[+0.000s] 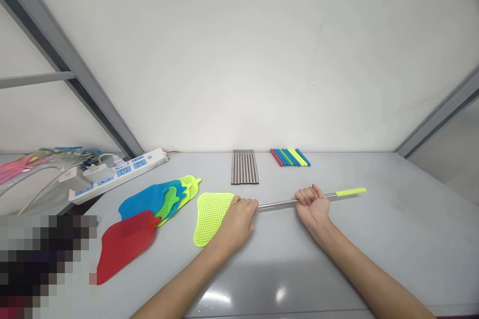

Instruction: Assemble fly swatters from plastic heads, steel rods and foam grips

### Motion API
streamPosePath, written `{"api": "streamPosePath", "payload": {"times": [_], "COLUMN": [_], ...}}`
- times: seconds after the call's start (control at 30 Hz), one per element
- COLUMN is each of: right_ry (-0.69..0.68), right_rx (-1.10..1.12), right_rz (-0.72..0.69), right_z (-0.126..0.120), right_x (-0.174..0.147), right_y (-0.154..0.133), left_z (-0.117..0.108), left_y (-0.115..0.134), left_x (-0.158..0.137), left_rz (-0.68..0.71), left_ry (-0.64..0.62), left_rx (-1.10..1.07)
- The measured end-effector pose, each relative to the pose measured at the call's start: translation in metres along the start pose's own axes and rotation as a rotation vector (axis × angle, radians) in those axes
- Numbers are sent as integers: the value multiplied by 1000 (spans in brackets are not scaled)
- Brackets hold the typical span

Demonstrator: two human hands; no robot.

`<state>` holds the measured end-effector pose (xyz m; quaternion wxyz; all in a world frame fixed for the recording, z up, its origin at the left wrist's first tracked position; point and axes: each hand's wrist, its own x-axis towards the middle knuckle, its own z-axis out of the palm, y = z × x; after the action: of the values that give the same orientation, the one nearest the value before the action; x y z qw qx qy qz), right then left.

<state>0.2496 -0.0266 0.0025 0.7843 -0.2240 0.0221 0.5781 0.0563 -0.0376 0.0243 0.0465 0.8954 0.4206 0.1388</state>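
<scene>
A yellow-green fly swatter (211,214) lies across both hands, its perforated head to the left and its yellow-green handle grip (351,192) to the right. Between them runs a thin metal rod (277,205). My left hand (241,222) is closed where the head meets the rod, covering that joint. Around the rod's right part, close to the grip, my right hand (313,204) is wrapped with the palm turned up. Left of the held head lie several loose swatter heads: a red one (127,244), blue ones (144,199), a green one (170,201) and yellow ones (192,187).
Several metal rods (244,167) lie side by side near the wall. To their right is a row of coloured handle grips (290,157). A white power strip (123,172) with plugs sits at the back left, beside bagged items (33,169). Grey frame posts edge the grey table (374,239).
</scene>
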Motion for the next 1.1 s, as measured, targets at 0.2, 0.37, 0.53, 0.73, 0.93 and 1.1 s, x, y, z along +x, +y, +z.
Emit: {"api": "streamPosePath", "payload": {"times": [0.2, 0.37, 0.53, 0.73, 0.93, 1.1], "right_ry": [-9, -11, -18, -24, 2, -80], "right_rx": [-7, -36, -80, -79, 13, -27], "right_rz": [-15, -31, -17, -13, 104, 146], "right_z": [2, 3, 1, 3, 6, 10], "right_x": [-3, -5, -6, -9, -7, -3], "right_y": [-1, -1, 3, 4, 0, -8], "left_z": [1, 0, 1, 3, 1, -6], "left_y": [0, 2, 6, 8, 5, 5], "left_x": [0, -1, -1, -2, -1, 2], "left_rz": [4, 3, -8, -12, 5, -8], "left_ry": [25, 16, -17, -37, -4, 5], "left_rx": [24, 35, 32, -20, -46, -84]}}
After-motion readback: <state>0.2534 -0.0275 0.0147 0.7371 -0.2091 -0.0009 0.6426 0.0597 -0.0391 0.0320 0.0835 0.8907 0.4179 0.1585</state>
